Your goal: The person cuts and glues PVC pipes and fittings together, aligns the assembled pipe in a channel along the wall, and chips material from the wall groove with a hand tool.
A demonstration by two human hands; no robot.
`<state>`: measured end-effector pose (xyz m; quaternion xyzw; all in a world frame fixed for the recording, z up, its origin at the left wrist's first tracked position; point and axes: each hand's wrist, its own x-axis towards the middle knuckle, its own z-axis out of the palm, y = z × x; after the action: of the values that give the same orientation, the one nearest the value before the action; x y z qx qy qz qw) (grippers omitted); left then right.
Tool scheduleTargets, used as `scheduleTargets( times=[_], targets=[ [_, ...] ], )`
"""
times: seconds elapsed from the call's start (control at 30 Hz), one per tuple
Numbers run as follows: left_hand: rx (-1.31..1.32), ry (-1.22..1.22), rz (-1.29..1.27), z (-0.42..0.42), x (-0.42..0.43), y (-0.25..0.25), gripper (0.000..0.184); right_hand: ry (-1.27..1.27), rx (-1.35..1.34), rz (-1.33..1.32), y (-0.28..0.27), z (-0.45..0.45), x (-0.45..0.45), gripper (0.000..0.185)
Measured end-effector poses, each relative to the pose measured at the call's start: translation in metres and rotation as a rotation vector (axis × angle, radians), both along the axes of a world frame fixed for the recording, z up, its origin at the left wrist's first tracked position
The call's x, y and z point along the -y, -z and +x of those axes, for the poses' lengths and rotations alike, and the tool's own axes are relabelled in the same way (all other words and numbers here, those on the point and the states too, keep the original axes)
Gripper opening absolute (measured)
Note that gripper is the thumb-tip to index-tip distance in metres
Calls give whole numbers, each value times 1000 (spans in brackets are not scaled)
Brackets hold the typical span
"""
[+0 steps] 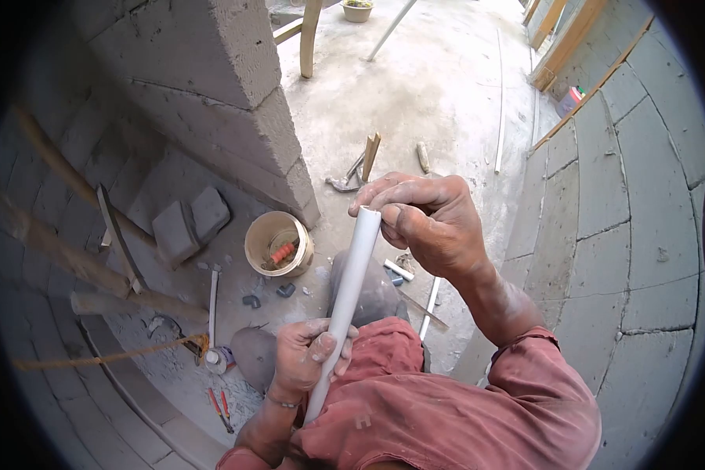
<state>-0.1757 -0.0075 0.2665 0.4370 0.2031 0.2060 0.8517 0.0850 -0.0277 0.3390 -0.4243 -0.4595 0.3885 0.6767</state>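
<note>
We see the left hand (301, 357) curled round the lower part of a smooth white plastic pipe (346, 309), its fingers wrapped about the tube. The right hand (436, 219) has thumb and fingertips brought together at the rim of the pipe's upper end, pinching at the edge there. The pipe slants in front of the body, its lower end close to the faded red cloth shirt (454, 415); we cannot tell whether they touch.

Beyond the hands, we find a short white pipe piece (399, 270) on the floor near the knee. To the left stands a round cream plastic bucket (303, 263) with a red object (283, 252) inside, and two small dark grey fittings (287, 290) lie beside it. Red-handled pliers (225, 407) lie lower left. Farther ahead we see a metal-headed hammer (341, 185), and a grey block wall (666, 211) rises along the right.
</note>
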Motion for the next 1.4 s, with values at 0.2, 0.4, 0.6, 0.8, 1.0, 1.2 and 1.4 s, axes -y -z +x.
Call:
scheduleTargets(
  times=[0.2, 0.4, 0.6, 0.8, 1.0, 1.2, 1.4],
  targets=[
    [337, 166, -497, 4, -1, 34, 55, -2, -8, -11, 10, 5, -2, 22],
    [-438, -196, 659, 7, 5, -9, 30, 50, 114, -61, 2, 3, 5, 21],
    [177, 179, -220, -4, -6, 7, 46, 10, 59, 89, 3, -3, 8, 20],
    [350, 199, -413, 15, -1, 10, 59, 3, -24, -24, 12, 3, 7, 18],
    [-274, -126, 264, 5, 2, -17, 51, 16, 132, 29, 14, -4, 8, 18],
    [565, 344, -694, 9, 7, 40, 57, -61, -125, -5, 23, -10, 4, 17],
    [-122, -267, 199, 11, 1, 3, 45, -18, 38, -125, 45, -2, 0, 16]
  ],
)
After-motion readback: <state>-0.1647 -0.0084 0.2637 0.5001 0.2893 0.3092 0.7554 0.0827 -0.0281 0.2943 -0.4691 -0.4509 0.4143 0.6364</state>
